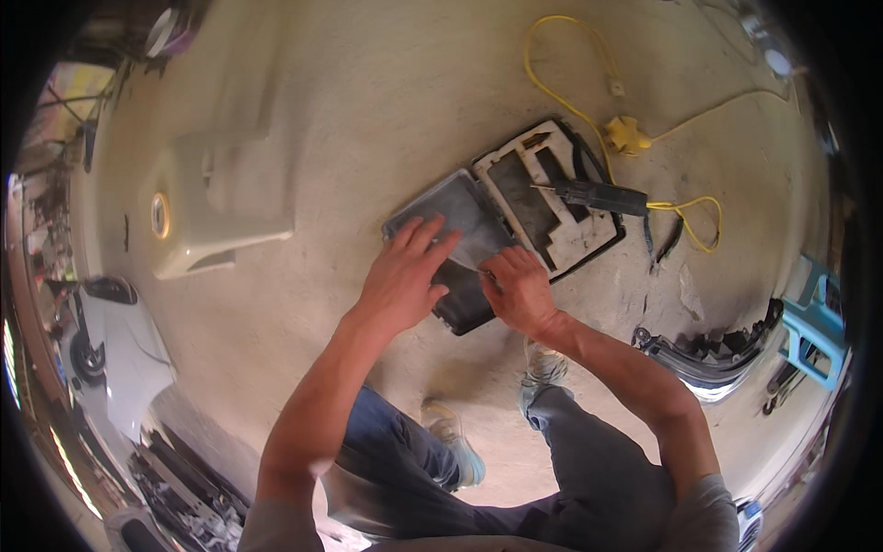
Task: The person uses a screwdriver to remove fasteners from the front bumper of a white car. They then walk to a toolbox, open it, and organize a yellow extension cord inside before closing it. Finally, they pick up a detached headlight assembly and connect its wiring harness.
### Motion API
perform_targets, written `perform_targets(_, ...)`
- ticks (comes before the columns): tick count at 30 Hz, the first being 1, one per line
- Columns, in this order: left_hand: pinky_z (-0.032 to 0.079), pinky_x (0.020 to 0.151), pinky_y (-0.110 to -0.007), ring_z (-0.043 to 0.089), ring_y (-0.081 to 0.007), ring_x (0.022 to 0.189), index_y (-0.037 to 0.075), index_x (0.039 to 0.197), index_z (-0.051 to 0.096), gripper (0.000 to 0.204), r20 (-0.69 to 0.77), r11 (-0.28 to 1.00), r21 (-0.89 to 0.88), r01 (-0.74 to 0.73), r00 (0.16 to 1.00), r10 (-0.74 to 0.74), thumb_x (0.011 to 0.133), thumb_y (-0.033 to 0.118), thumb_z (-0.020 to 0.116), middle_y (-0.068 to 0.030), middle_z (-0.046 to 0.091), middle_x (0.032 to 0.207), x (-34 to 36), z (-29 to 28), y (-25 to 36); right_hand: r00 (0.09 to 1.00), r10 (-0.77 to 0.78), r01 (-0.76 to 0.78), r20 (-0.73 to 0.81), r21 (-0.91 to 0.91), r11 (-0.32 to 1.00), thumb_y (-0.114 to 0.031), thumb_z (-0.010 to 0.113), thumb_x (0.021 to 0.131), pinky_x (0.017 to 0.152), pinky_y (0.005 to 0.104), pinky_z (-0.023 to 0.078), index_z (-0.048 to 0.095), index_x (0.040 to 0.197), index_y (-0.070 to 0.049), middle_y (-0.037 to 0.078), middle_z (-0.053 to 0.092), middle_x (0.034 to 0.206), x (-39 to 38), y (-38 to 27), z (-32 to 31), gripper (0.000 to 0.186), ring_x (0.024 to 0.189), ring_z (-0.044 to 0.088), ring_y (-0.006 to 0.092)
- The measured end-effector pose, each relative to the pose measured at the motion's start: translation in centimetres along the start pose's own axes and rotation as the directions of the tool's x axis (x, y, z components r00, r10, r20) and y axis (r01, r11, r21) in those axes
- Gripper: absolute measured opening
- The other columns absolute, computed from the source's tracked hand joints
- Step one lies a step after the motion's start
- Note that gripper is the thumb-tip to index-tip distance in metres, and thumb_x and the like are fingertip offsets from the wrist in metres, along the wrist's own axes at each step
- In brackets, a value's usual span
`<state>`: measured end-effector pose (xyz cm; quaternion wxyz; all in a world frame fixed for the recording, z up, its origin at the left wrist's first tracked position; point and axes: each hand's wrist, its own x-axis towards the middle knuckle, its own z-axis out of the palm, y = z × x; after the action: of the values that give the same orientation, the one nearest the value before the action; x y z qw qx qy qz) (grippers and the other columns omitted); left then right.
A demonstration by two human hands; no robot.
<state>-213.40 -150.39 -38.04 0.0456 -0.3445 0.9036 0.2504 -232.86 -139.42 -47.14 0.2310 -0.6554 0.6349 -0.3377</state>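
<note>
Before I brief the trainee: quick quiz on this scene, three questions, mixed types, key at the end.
1. Which hand is nearer the off-white insert in the open dark case?
2. True or false: the left hand is holding the black tool.
3. What colour is the plastic stool at the picture's right: (a) red, (b) light blue, (c) white?

Key
1. The right hand.
2. False. The black tool lies over the off-white insert with neither hand on it; the left hand has its fingers spread over the other half of the dark case.
3. (b) light blue.
</note>
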Motion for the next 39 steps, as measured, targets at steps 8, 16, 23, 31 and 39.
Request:
perform_targets(8, 0.049, 0.098, -0.043, 0.062, -0.0280, 0.112, 0.010, 0.104, 0.070, 0.017, 0.132, 0.970, -0.001, -0.244, 0.961, 0.242, 0.087, 0.006, 0.069, -0.0056, 0.070, 0.106, 3.8, 4.0, -2.4, 0.996, 0.094, -0.094, -0.008, -0.001, 0.996, -0.010, 0.074, 0.084, 0.083, 0.0443, 0.049, 0.069, 0.095, -0.008, 0.010, 0.063, 0.090, -3.9, 1.3, -1.1, 0.012, 0.092, 0.062, 0.0331)
perform_targets(16, 0.050, 0.095, -0.042, 0.061, -0.0283, 0.109, 0.010, 0.112, 0.069, 0.024, 0.043, 0.967, -0.068, -0.245, 0.968, 0.248, 0.088, 0.010, 0.069, -0.0070, 0.067, 0.107, 3.7, 4.4, -0.5, 0.961, 0.241, -0.239, -0.138, 0.029, 0.971, -0.009, 0.074, 0.085, 0.083, 0.0463, 0.050, 0.070, 0.095, -0.008, 0.012, 0.065, 0.093, -8.1, 3.1, 0.5, 0.011, 0.094, 0.062, 0.0358)
perform_targets(23, 0.046, 0.099, -0.040, 0.057, -0.0259, 0.117, 0.012, 0.121, 0.068, 0.042, 0.046, 0.903, 0.009, -0.430, 0.902, 0.429, 0.081, 0.017, 0.079, -0.0047, 0.065, 0.112, 4.0, 6.9, 0.7, 0.941, 0.259, -0.251, -0.218, 0.067, 0.966, -0.009, 0.075, 0.085, 0.082, 0.0473, 0.050, 0.069, 0.094, -0.007, 0.012, 0.065, 0.091, -7.7, 2.9, 0.4, 0.011, 0.092, 0.062, 0.0369)
perform_targets(31, 0.050, 0.092, -0.042, 0.060, -0.0257, 0.109, 0.011, 0.104, 0.073, 0.021, 0.030, 0.917, -0.003, -0.400, 0.916, 0.400, 0.083, 0.016, 0.077, -0.0027, 0.066, 0.102, 5.5, 8.8, 0.8, 0.917, 0.306, -0.282, -0.255, 0.125, 0.951, -0.008, 0.075, 0.085, 0.077, 0.0471, 0.051, 0.069, 0.093, -0.008, 0.013, 0.065, 0.092, -7.9, 2.8, 0.2, 0.010, 0.090, 0.063, 0.0381)
perform_targets(39, 0.053, 0.081, -0.044, 0.063, -0.0291, 0.100, 0.011, 0.090, 0.071, 0.009, -0.025, 0.933, -0.109, -0.344, 0.939, 0.343, 0.084, 0.016, 0.074, -0.0057, 0.067, 0.096, 6.2, 9.6, 0.9, 0.912, 0.327, -0.295, -0.248, 0.160, 0.942, -0.007, 0.075, 0.084, 0.078, 0.0458, 0.052, 0.069, 0.094, -0.007, 0.014, 0.064, 0.093, -7.5, 3.4, -0.1, 0.011, 0.090, 0.062, 0.0382)
